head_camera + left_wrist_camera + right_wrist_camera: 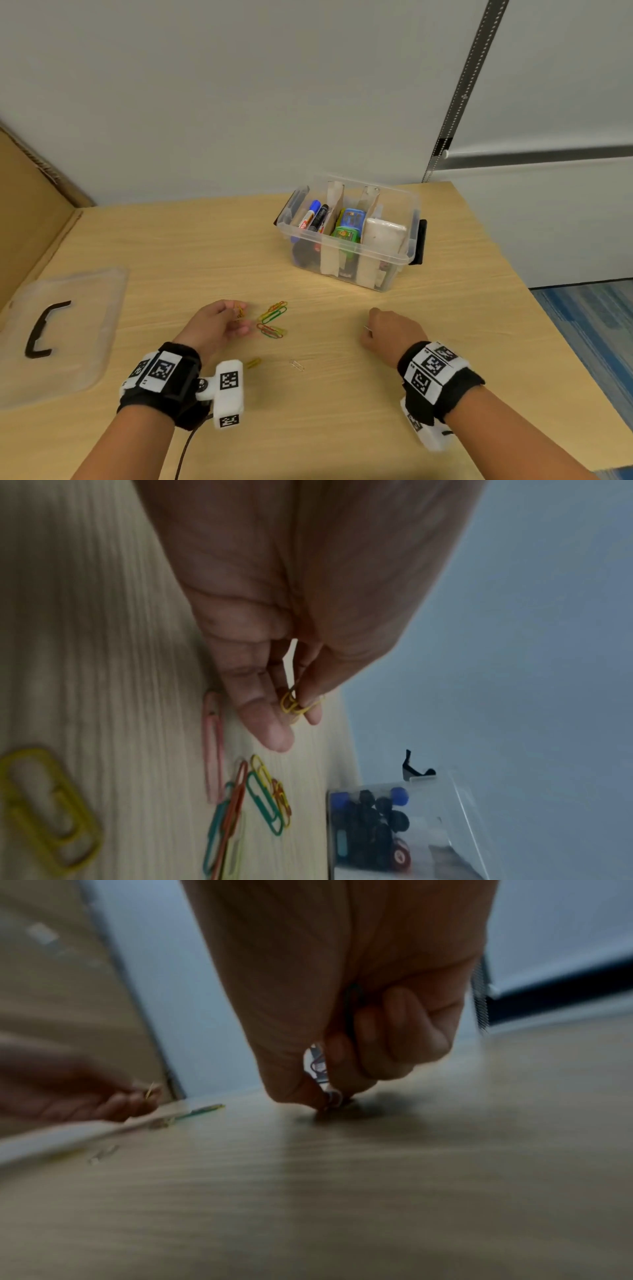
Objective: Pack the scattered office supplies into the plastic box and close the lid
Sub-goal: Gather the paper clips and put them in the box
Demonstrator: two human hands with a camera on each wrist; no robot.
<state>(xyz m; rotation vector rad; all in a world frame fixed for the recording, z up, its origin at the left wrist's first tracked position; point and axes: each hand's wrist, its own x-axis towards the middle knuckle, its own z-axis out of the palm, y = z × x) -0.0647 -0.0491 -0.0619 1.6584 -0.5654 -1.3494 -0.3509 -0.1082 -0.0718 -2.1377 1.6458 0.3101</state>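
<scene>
step: gathering loose clips off the counter (376,394) w/ both hands, box next
left hand (214,325): thumb & fingers pinch a couple of small yellow clips (294,706), held just above the wood; other fingers loose
right hand (392,330): curled into a near fist, fingertips (337,1096) down on the counter nipping a thin wire clip; a bit of wire shows at the knuckles in the head view; exactly what's inside the fist I can't tell, too blurred
how to do it well, imo: clips lie flat on smooth laminate, so slide one w/ a nail or fingertip to tip an edge up, then pinch; sweep the cluster together & take it in one go, not one by one; keep those already held trapped in the palm
clip pile (272,320): green, red, orange, yellow, overlapping, just right of the left hand; thin coated wire loops, slippery, may hook into each other
strays: yellow clip (253,362) & pale clip (296,365) nearer the person, between the wrists
plastic box (407,240): far side of the counter, clear thin walls, open, card dividers; markers (313,216) left, coloured packs middle, white wrapped block right; black latch at each end
lid (78,329): frosted plastic, black handle, flat at the far left, well apart from the box
</scene>
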